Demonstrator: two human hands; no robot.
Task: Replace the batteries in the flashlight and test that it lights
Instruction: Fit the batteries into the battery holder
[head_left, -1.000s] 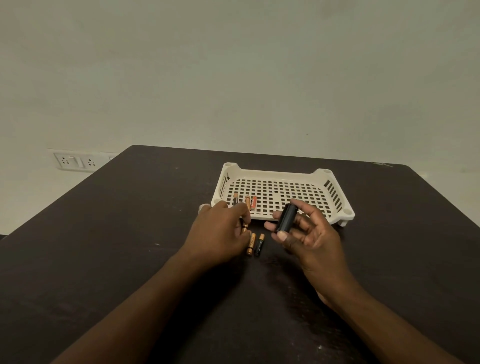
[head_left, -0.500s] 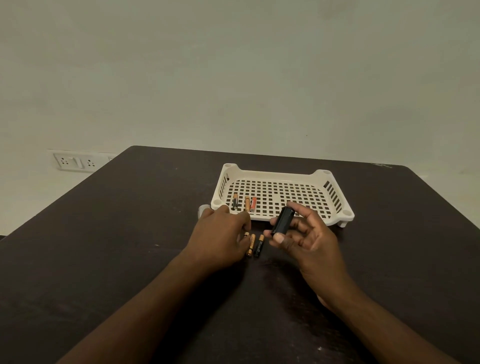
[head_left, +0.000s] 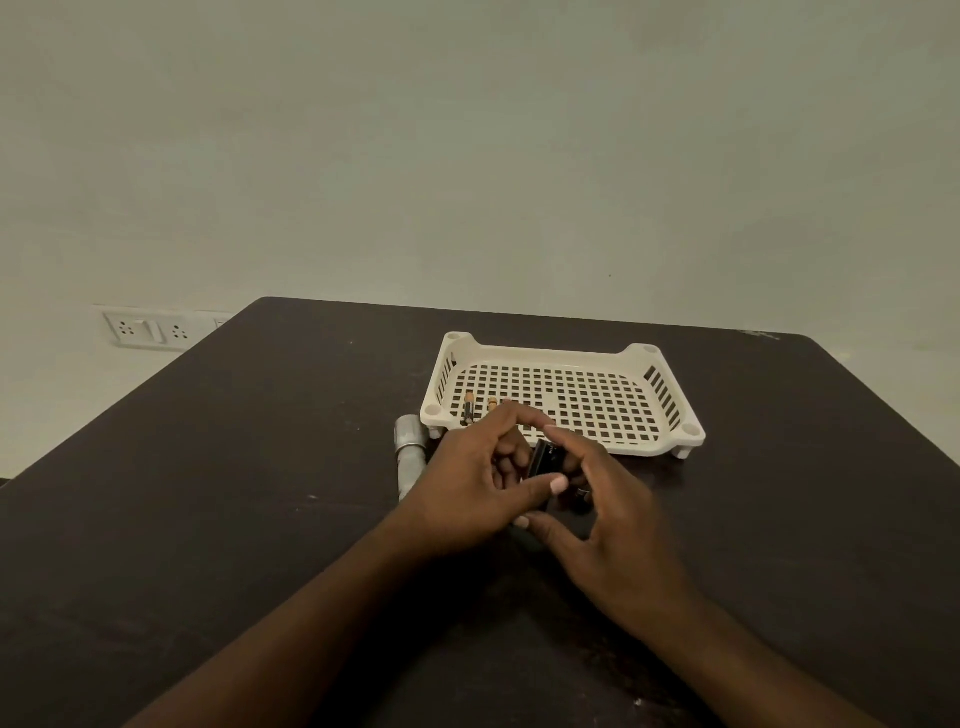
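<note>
Batt holder (head_left: 545, 460): small black cylinder, pinched betw both hands just in front of tray (head_left: 644, 441)
L hand (head_left: 467, 488): fingers curled on holder
R hand (head_left: 613, 514): fingers gripping holder
Flashlight body (head_left: 409, 451): silver tube, lying on table (head_left: 234, 493) left of hands
Batts in tray (head_left: 469, 408): near-left corner

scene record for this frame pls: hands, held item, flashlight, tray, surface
left hand: fingers curled at the black battery holder, thumb across its front
right hand: gripping the same holder from the right
black battery holder: held between both hands above the table
flashlight body: silver, lying on the table left of the hands, untouched
tray: white perforated, behind the hands
batteries in tray: at least two at the near-left corner, partly hidden
table: dark
</note>
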